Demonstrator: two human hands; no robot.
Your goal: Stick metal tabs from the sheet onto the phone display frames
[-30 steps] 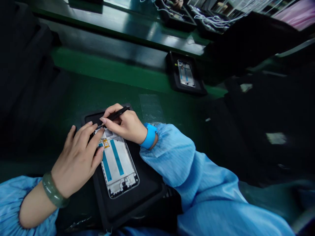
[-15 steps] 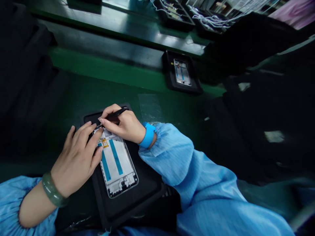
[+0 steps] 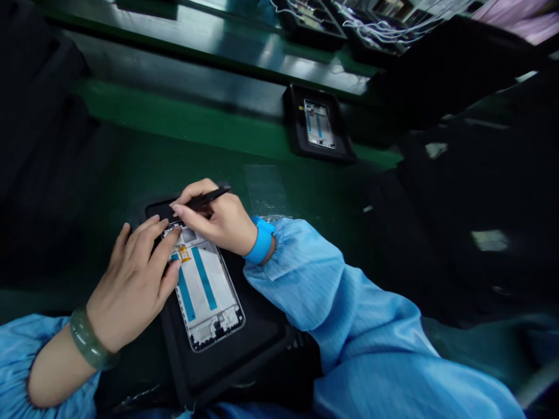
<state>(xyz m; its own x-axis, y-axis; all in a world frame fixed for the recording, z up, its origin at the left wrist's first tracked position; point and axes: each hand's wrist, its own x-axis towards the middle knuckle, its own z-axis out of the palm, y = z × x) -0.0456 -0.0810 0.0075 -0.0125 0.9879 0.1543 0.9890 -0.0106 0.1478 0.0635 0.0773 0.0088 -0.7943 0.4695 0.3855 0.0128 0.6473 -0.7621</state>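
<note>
A phone mid-frame, with its silver inner side up, lies tilted in a black tray. Two blue-green strips and an orange flex cable show on it. My left hand rests over the phone's upper left edge, fingers spread, the index fingertip touching near the top. Pinched like a pen in my right hand is a slim black pen-shaped tool. Its tip is at the phone's top edge, partly hidden by the fingers, so its exact contact cannot be made out.
A second black tray holding another phone frame stands farther back. A clear plastic sheet lies beyond my right wrist. Trays with white cables are at the back right. Dark stacked shapes stand at the right.
The tool's tip and my right fingers have shifted slightly up and left at the phone's top edge. My left hand stays in place on the phone. The view has moved slightly.
</note>
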